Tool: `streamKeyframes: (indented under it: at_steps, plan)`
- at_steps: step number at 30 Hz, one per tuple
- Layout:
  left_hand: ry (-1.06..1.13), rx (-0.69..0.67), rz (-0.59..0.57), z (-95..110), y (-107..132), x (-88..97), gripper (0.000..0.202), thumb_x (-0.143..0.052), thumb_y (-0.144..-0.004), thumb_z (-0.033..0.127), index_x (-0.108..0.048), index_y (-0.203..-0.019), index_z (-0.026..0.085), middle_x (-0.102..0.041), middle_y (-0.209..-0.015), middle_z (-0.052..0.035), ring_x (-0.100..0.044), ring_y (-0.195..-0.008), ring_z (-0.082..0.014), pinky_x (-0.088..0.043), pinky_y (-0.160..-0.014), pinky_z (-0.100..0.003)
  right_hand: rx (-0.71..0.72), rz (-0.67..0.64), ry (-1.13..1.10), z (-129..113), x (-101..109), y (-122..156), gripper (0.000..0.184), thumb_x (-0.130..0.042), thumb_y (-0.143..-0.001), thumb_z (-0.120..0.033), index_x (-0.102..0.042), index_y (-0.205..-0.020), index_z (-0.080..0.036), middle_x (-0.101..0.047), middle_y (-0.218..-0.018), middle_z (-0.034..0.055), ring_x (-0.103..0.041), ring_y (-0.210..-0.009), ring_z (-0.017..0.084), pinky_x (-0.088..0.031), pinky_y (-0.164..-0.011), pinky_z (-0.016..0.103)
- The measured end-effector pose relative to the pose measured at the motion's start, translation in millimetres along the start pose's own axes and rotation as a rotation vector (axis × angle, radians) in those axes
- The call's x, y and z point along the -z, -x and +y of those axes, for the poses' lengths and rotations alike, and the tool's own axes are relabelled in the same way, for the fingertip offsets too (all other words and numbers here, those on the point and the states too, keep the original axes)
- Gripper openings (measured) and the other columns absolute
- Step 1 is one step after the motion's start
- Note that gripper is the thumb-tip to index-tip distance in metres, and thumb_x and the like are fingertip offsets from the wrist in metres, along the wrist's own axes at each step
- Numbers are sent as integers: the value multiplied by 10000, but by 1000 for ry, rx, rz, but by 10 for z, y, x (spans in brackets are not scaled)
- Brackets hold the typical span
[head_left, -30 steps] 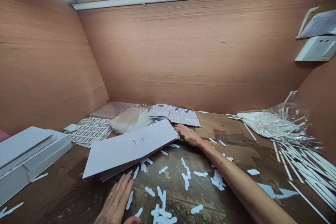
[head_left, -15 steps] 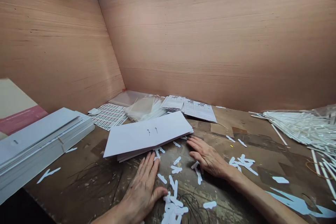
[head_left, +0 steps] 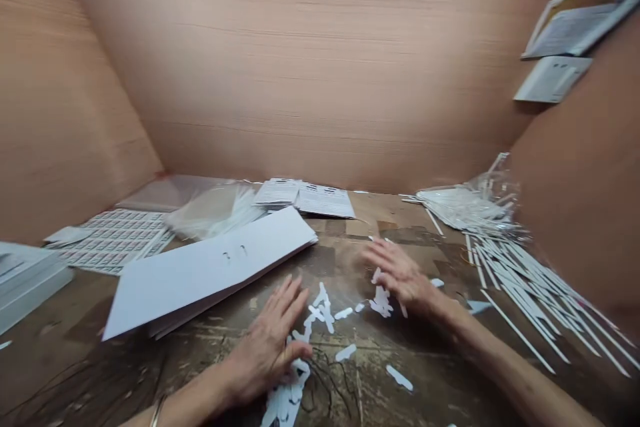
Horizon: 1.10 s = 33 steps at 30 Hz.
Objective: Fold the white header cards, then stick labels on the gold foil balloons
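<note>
My left hand (head_left: 267,347) rests on the worn wooden table (head_left: 85,373), fingers apart, with its lower edge against a heap of white paper scraps (head_left: 285,400). My right hand (head_left: 400,277) hovers with spread fingers just above a smaller cluster of scraps (head_left: 381,301). Another loose trail of scraps (head_left: 320,310) lies between my hands. To the left of my left hand lies a stack of white card sheets (head_left: 210,273) with small slits near its middle. Neither hand holds anything.
Long white sticks (head_left: 535,300) fan out at the right, beside a clear plastic bag of them (head_left: 465,203). Printed sheets (head_left: 300,197), clear sleeves (head_left: 215,210) and a label sheet (head_left: 113,240) lie at the back. White boards (head_left: 25,280) stack at far left.
The view has swung, so the table sits further left in the picture. Both hands have shifted right across the table, and my fingers have spread and lifted slightly over the scraps.
</note>
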<state>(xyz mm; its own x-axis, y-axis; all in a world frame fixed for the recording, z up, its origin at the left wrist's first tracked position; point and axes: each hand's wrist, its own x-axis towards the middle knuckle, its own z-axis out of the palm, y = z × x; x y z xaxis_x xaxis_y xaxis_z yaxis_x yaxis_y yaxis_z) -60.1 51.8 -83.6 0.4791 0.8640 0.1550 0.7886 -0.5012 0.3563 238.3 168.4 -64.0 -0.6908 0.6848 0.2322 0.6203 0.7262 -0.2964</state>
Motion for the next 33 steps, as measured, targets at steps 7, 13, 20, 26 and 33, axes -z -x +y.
streamKeyframes:
  at_steps: [7,13,20,26,33]
  plan:
    - [49,-123,-76,315,-1507,-225,743,-263,-830,539,-218,-1329,-10,-152,-1400,-235,-75,-1298,-306,-95,-1053,-410,-347,-153,146,661,-40,-66,531,-315,-865,-402,-239,-1354,-210,-192,-1423,63,-112,-1312,197,-51,-1054,435]
    - [243,-390,-215,431,-1344,33,577,-337,-817,545,-363,-1286,210,-484,-1248,-69,-457,-1113,-209,-313,-975,-285,0,-146,-155,-197,82,384,473,-321,-883,-321,-255,-1345,-242,-363,-1352,52,-322,-1232,152,-184,-1044,352]
    - [41,-216,-242,-42,-743,112,654,-321,-809,566,-190,-1367,249,-189,-1428,-61,-157,-1301,-261,-173,-1051,-422,-315,-29,76,-6,128,897,533,-309,-871,-434,-291,-1339,-180,-193,-1420,94,-106,-1311,224,-58,-1059,446]
    - [-80,-413,-245,94,-853,-132,760,-368,-773,594,-103,-1380,222,-143,-1429,-78,-131,-1304,-260,-156,-1054,-436,-129,-170,40,-184,40,667,529,-282,-874,-475,-286,-1338,-223,-237,-1411,64,-151,-1303,187,-92,-1065,401]
    - [-169,-165,-144,-15,-1309,-141,722,-295,-786,616,-267,-1345,159,-157,-1418,-135,-82,-1302,-304,-121,-1036,-518,-286,13,221,530,169,-481,583,-261,-863,-502,-288,-1337,-163,-179,-1428,81,-114,-1309,201,-88,-1055,395]
